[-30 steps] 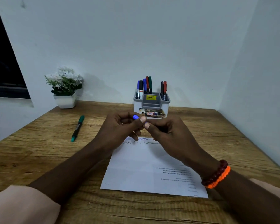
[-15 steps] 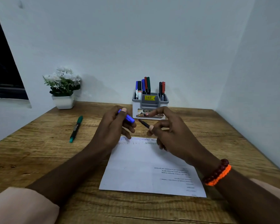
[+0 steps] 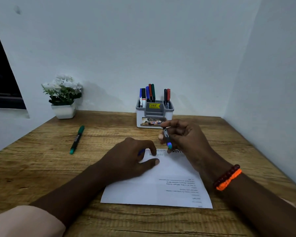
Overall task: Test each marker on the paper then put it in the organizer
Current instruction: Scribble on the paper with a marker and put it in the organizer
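From the head view, one sheet of paper [image 3: 154,183] lies on the wooden table [image 3: 41,168], with zigzag scribbles along its far edge. The right hand [image 3: 186,139] pinches one uncapped black marker [image 3: 166,136], its blue end pointing down just above the scribbles. The left hand [image 3: 130,158] rests on the paper's far left corner, fingers curled round the blue cap [image 3: 141,152]. One organizer [image 3: 154,115] stands near the wall holding seven markers. One green marker [image 3: 77,140] lies alone to the left. One potted plant [image 3: 63,96] sits in the corner.
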